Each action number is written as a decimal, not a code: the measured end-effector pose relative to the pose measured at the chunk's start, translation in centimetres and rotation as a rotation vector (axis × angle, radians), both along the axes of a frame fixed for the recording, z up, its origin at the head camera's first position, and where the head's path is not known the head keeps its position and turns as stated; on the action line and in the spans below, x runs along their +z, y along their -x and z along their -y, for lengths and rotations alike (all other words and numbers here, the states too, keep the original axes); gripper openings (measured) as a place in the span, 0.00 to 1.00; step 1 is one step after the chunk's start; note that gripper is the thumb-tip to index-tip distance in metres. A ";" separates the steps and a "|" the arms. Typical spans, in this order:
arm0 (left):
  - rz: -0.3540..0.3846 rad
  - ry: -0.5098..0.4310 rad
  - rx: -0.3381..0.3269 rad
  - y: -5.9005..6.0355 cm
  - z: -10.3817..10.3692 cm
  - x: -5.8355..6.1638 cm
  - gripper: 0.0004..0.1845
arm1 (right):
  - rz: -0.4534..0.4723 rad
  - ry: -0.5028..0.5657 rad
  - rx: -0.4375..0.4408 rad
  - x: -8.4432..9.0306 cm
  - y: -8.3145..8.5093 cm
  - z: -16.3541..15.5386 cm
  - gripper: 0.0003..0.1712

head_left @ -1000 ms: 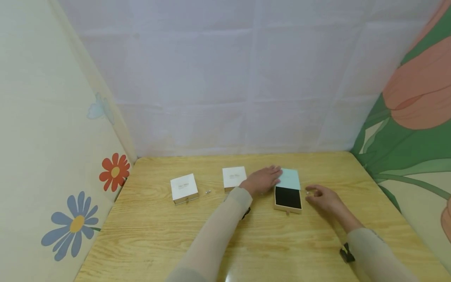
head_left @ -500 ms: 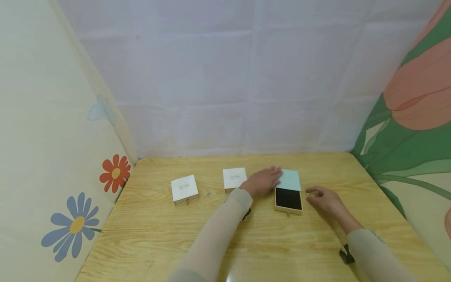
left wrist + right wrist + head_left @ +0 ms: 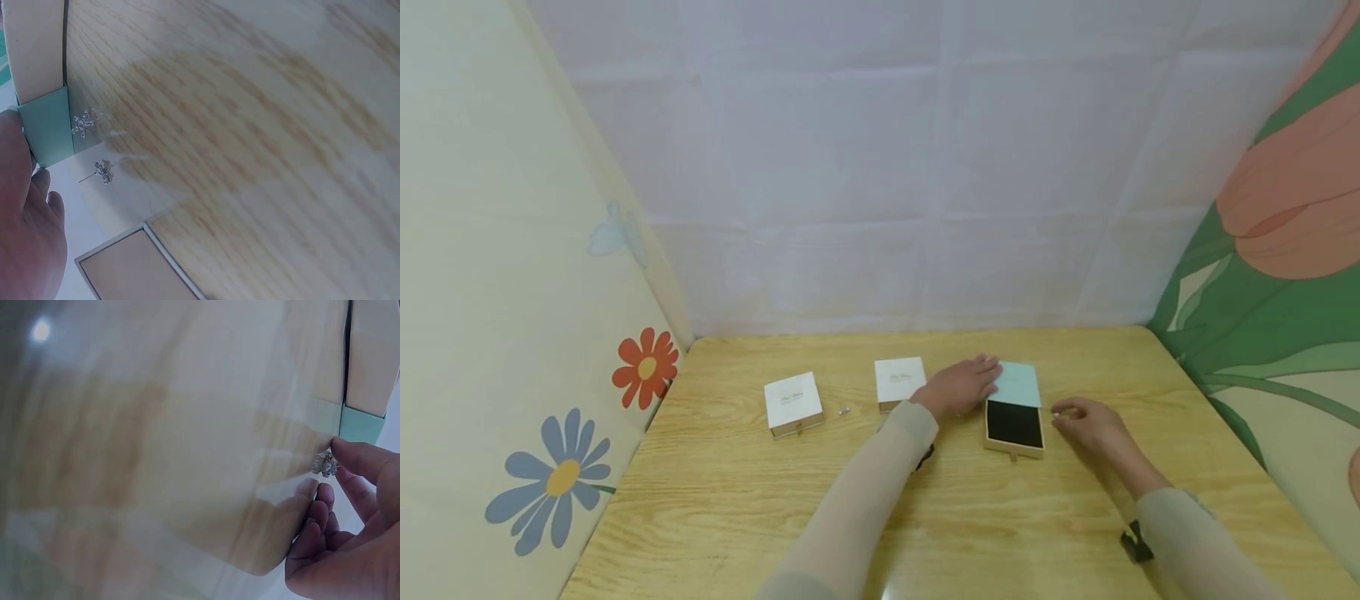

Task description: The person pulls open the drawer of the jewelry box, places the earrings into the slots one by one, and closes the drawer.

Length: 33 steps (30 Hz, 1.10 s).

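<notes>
A drawer-style jewellery box with a mint sleeve (image 3: 1018, 383) lies on the table, its black-lined drawer (image 3: 1013, 424) pulled out toward me. My left hand (image 3: 958, 386) rests with fairly straight fingers on the sleeve's left edge. Beside that box, in the left wrist view, lie two sparkly stud earrings (image 3: 104, 170), one with its thin post showing. To the box's right, my right hand (image 3: 1092, 423) pinches a small crystal earring (image 3: 325, 464) between thumb and finger, low over the tabletop. Its post is hidden.
A white lidded box (image 3: 793, 402) stands at the left, and another white box (image 3: 898, 379) sits just beyond my left wrist. Between them lies a small shiny piece (image 3: 843, 411). The wooden table (image 3: 715, 500) meets a pale cloth backdrop (image 3: 820, 275) at the back.
Hardly anything differs. The fingertips of my right hand have closed slightly round the small earring; my left hand and the boxes stay in place.
</notes>
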State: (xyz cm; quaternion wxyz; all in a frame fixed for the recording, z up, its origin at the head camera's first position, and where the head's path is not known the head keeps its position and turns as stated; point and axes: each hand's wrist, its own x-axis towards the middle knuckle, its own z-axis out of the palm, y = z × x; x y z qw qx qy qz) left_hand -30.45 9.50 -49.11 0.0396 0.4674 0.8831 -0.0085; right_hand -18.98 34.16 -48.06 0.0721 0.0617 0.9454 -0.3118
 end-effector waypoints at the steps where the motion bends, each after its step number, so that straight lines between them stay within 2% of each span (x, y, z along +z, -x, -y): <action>1: -0.002 -0.001 -0.001 0.0 0.0 0.0 0.30 | -0.001 -0.003 -0.002 0.0 0.0 0.0 0.21; 11: -0.019 0.000 -0.001 -0.1 0.0 0.0 0.30 | 0.006 -0.017 -0.029 -0.2 0.1 0.2 0.20; 28: 0.005 -0.019 -0.005 0.2 0.0 -0.2 0.30 | 0.022 -0.026 -0.056 -0.1 0.1 0.5 0.18; 33: 0.014 -0.014 0.004 0.1 0.0 -0.3 0.30 | -0.009 -0.021 -0.064 0.1 0.0 0.6 0.17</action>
